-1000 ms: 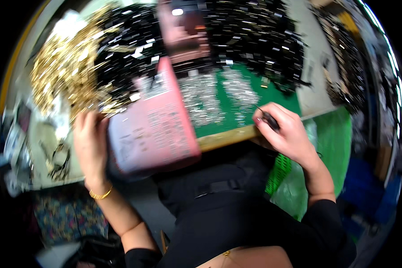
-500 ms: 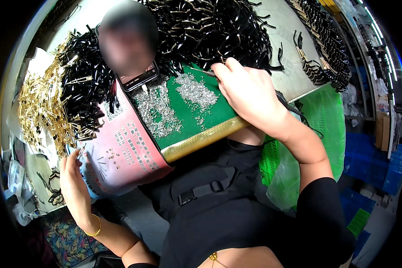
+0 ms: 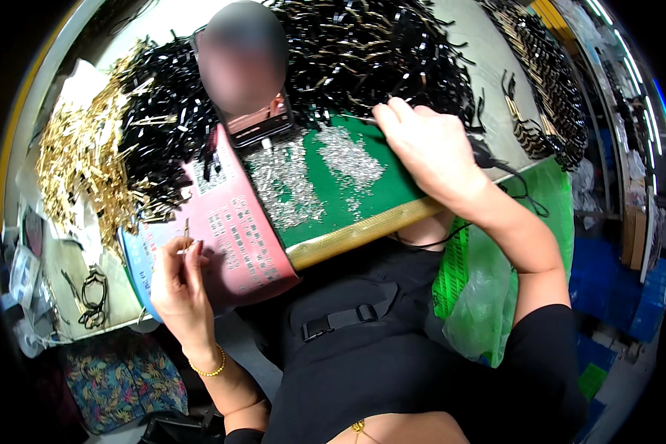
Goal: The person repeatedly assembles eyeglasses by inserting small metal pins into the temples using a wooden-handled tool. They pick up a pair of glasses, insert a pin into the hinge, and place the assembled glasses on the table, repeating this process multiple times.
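Note:
Over the lower left of a pink and blue printed sheet (image 3: 226, 222), my left hand (image 3: 181, 300) pinches a small gold metal piece (image 3: 187, 228) between thumb and fingers. My right hand (image 3: 429, 152) is closed around a thin metal tool (image 3: 354, 118) like tweezers, its tip pointing left over the far edge of a green mat (image 3: 333, 214). Most of that tool is hidden in the fingers. Two heaps of tiny silver metal bits lie on the mat, the right heap (image 3: 351, 159) nearer my right hand and the left heap (image 3: 285, 189) by the sheet.
Glossy black strips (image 3: 370, 52), apparently eyeglass temples, pile up beyond the mat. Gold pieces (image 3: 81, 163) heap at the left. A phone (image 3: 257, 132) with a cable stands behind the mat. Gold trim (image 3: 362, 231) runs along the near edge. A green plastic bag (image 3: 540, 222) hangs at right.
My left hand has moved right, from the gold heap's lower edge to over the printed sheet, with the gold piece now showing. My right hand keeps its grip; the view has shifted slightly.

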The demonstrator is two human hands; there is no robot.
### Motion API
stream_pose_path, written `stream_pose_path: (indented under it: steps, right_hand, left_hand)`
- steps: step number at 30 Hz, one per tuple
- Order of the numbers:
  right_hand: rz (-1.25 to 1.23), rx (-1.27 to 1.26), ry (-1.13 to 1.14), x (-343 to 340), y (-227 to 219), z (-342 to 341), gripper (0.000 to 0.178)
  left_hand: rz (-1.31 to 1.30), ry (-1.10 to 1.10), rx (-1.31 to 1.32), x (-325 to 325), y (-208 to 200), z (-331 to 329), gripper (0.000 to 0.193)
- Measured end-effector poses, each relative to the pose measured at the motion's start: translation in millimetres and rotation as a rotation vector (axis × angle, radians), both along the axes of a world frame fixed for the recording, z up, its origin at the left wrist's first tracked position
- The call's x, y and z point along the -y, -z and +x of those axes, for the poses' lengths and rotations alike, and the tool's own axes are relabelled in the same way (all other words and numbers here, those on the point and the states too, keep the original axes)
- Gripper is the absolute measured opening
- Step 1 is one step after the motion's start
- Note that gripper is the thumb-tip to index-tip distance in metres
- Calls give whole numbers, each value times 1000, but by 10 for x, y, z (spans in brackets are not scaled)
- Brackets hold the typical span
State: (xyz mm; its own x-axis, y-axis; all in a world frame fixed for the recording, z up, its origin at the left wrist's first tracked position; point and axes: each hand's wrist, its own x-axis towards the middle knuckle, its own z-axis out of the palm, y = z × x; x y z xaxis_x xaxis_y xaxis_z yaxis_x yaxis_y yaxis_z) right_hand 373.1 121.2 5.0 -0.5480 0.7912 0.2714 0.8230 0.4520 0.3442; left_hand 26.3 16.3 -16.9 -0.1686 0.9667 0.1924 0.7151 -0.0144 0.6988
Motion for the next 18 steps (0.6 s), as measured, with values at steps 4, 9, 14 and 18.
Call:
stream_pose_path:
  steps: [4,9,14,18]
  right_hand:
    - [-73,48,-113,-52,-109,23,11]
    - [-93,-199,-178,-61,-167,31,17]
    - [-221,-533,-197,79,-476,-54,17]
    - [-583,-739,-181,474,-992,-185,17]
  left_hand:
    - [-102,-19,-2,41,-72,1,14]
    - [36,36,-181,-34,-21,135,19]
    - [78,74,-201,21,-27,87,14]
    - [-145,118,440,245,-116,223,13]
